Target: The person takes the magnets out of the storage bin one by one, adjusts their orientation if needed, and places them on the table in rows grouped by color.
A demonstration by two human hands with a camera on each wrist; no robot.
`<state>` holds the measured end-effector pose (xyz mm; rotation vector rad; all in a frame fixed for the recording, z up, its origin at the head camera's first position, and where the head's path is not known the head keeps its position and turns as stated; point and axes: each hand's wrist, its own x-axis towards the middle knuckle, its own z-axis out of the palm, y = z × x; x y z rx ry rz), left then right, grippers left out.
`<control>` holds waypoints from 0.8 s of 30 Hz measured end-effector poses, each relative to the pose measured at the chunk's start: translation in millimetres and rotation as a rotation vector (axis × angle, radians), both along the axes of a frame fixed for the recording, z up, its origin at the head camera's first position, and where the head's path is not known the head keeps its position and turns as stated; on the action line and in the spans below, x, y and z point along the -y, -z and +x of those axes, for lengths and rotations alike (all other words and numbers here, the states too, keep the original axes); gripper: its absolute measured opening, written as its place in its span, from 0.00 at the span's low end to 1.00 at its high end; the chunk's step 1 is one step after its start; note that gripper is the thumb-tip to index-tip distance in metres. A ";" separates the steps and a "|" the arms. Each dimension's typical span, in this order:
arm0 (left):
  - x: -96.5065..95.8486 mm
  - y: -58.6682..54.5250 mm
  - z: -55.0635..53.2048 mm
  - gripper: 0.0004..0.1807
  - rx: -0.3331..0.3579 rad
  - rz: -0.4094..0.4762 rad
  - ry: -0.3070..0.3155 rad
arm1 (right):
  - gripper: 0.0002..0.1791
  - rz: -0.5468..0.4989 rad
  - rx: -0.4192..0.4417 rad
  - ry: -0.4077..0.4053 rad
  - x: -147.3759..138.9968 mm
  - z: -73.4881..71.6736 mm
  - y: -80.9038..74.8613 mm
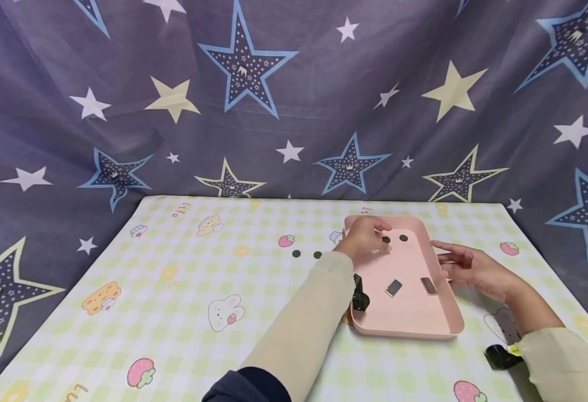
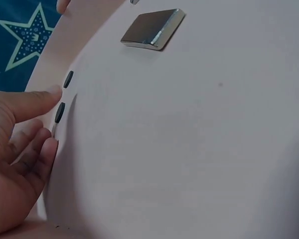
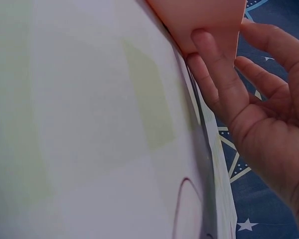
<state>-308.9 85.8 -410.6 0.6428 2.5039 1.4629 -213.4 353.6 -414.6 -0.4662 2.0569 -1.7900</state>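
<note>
A shallow pink tray (image 1: 404, 318) lies on the table, with both hands at it. My left hand (image 1: 365, 239) reaches over its left wall, near the far end. Thumb and fingers are parted around one small black disc (image 2: 60, 113), not pinching it. A second black disc (image 2: 68, 79) lies just past the thumb. On the tray floor are two shiny rectangular metal blocks, one near the middle (image 1: 393, 288) and one by the right wall (image 1: 428, 286). Against the outside of the right wall, my right hand (image 1: 479, 271) rests its extended fingertips.
Two more black discs, one (image 1: 296, 253) left of the other (image 1: 317, 255), lie on the checked tablecloth (image 1: 183, 312) left of the tray. A star-patterned curtain (image 1: 294, 111) hangs behind the table's far edge. Each wrist wears a black camera.
</note>
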 end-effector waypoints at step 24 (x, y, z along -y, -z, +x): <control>-3.3 -2.1 4.6 0.13 -0.126 -0.285 0.022 | 0.35 -0.013 -0.012 -0.021 -0.9 0.3 -0.2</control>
